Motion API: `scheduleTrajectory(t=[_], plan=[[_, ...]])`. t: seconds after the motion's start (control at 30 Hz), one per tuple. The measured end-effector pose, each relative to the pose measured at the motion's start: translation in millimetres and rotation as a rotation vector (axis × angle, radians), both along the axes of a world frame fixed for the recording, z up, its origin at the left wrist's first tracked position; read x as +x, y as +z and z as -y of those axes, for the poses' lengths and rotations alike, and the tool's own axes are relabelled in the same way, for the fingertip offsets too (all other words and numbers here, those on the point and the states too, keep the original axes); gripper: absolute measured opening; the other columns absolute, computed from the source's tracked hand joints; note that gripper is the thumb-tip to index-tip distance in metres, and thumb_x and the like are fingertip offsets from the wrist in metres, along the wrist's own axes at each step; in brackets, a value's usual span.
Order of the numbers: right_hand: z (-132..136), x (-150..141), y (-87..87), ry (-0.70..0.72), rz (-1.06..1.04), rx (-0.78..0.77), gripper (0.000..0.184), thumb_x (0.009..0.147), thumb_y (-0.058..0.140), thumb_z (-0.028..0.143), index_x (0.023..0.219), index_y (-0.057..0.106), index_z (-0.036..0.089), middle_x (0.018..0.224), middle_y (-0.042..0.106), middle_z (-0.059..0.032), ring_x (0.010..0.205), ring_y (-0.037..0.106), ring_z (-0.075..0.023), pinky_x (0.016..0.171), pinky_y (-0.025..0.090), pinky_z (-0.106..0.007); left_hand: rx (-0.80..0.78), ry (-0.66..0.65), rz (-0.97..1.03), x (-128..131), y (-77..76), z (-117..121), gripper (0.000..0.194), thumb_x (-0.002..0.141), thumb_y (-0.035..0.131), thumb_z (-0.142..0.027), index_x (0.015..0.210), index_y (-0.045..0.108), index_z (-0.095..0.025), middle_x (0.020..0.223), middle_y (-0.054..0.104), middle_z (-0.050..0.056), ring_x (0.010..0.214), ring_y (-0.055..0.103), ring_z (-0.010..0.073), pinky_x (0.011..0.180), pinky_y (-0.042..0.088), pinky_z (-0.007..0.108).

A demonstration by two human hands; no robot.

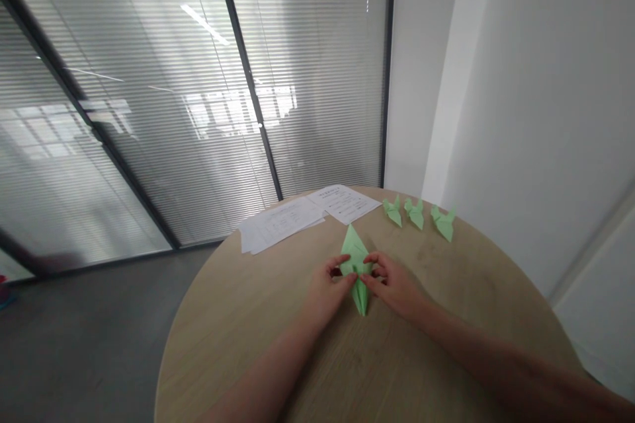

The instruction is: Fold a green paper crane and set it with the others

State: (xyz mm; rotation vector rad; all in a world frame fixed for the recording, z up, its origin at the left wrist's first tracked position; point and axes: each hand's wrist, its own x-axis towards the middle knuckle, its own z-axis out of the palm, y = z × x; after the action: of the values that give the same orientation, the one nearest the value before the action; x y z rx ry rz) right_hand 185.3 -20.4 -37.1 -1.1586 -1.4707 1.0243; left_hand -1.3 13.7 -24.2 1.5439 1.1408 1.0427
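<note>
A partly folded sheet of light green origami paper lies near the middle of the round table, its broad point facing away from me and two narrow points toward me. My left hand grips its left edge, the thumb pressing near the centre. From the right, my right hand pinches the other edge, its thumb close to the left one. Both thumbs meet around the middle of the folded paper, where they hide part of the creases.
Three folded green paper birds stand in a row at the table's far right. Printed white sheets overlap along the far left edge of the wooden table. Beyond are a glass partition with blinds and a white wall.
</note>
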Motion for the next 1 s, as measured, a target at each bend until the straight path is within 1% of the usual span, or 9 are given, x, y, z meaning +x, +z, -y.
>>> scheduleTrajectory(t=[0.13,0.33,0.47,0.53,0.6,0.7,0.8,0.9,1.0], plan=[[1.8,0.3,1.4,0.011,-0.003,-0.001,0.037,0.085,0.069,0.046,0.109,0.053,0.024,0.076,0.063,0.0008,0.065,0.063,-0.0177,0.059,0.048,-0.028,-0.029,-0.001,0.004,0.8,-1.7,1.2,0.054,0.074,0.082,-0.027,0.125,0.071,-0.016,0.091,0.075,0.009,0.079,0.07,0.0211,0.078,0.056,0.036],[0.6,0.3,-3.4,0.06,-0.079,-0.037,0.045,0.083,0.066,0.044,0.122,0.054,0.025,0.085,0.064,-0.0018,0.073,0.064,-0.0186,0.065,0.052,-0.031,-0.055,-0.007,0.059,-0.1,-2.1,1.9,0.057,0.075,0.083,-0.033,0.127,0.067,-0.017,0.085,0.074,0.006,0.076,0.069,0.0198,0.072,0.056,0.033],[-1.1,0.7,-4.8,0.066,-0.108,-0.011,0.043,0.081,0.058,0.036,0.123,0.055,0.026,0.092,0.066,-0.004,0.08,0.064,-0.0208,0.067,0.051,-0.032,-0.062,-0.012,0.103,0.3,0.3,3.5,0.059,0.072,0.085,-0.03,0.126,0.066,-0.018,0.086,0.073,0.006,0.076,0.069,0.0199,0.073,0.056,0.033],[-2.3,1.3,-3.9,0.031,-0.121,0.007,0.042,0.078,0.054,0.034,0.119,0.057,0.026,0.094,0.066,-0.0041,0.081,0.063,-0.0209,0.069,0.051,-0.032,-0.065,-0.028,0.116,1.0,2.1,4.6,0.061,0.072,0.084,-0.027,0.128,0.064,-0.018,0.085,0.071,0.004,0.075,0.068,0.0188,0.073,0.055,0.032],[-3.5,2.0,-1.9,-0.03,-0.156,-0.003,0.042,0.076,0.052,0.036,0.116,0.058,0.025,0.097,0.067,-0.0042,0.081,0.063,-0.0211,0.069,0.051,-0.032,-0.054,-0.049,0.113,1.7,4.2,5.6,0.063,0.073,0.08,-0.025,0.132,0.062,-0.017,0.084,0.068,0.002,0.073,0.067,0.0178,0.071,0.056,0.032],[-5.4,3.4,2.0,-0.095,-0.294,-0.122,0.045,0.075,0.053,0.044,0.116,0.057,0.025,0.099,0.068,-0.0047,0.081,0.065,-0.023,0.068,0.052,-0.034,-0.048,-0.078,0.085,2.2,7.0,7.0,0.065,0.073,0.072,-0.019,0.136,0.06,-0.016,0.086,0.068,0.003,0.072,0.066,0.0178,0.07,0.056,0.033],[-7.4,5.4,4.4,-0.122,-0.442,-0.232,0.047,0.076,0.056,0.048,0.117,0.057,0.024,0.094,0.069,-0.0048,0.079,0.067,-0.0247,0.066,0.053,-0.034,-0.047,-0.091,0.07,2.0,8.6,8.3,0.068,0.069,0.066,-0.014,0.137,0.061,-0.016,0.093,0.072,0.006,0.075,0.067,0.0197,0.073,0.058,0.035],[-9.1,7.6,3.6,-0.137,-0.505,-0.239,0.047,0.076,0.06,0.047,0.116,0.058,0.023,0.089,0.069,-0.0042,0.078,0.067,-0.0249,0.065,0.051,-0.033,-0.03,-0.101,0.071,1.4,7.9,8.6,0.069,0.066,0.062,-0.012,0.135,0.063,-0.015,0.103,0.075,0.009,0.081,0.069,0.0239,0.074,0.059,0.036],[-9.4,7.9,1.6,-0.105,-0.55,-0.228,0.047,0.078,0.063,0.051,0.116,0.058,0.023,0.089,0.069,-0.0046,0.08,0.067,-0.0248,0.066,0.051,-0.032,0.033,-0.097,0.035,0.8,4.7,7.2,0.064,0.067,0.061,-0.012,0.131,0.068,-0.018,0.102,0.077,0.011,0.084,0.07,0.0281,0.074,0.059,0.039]])
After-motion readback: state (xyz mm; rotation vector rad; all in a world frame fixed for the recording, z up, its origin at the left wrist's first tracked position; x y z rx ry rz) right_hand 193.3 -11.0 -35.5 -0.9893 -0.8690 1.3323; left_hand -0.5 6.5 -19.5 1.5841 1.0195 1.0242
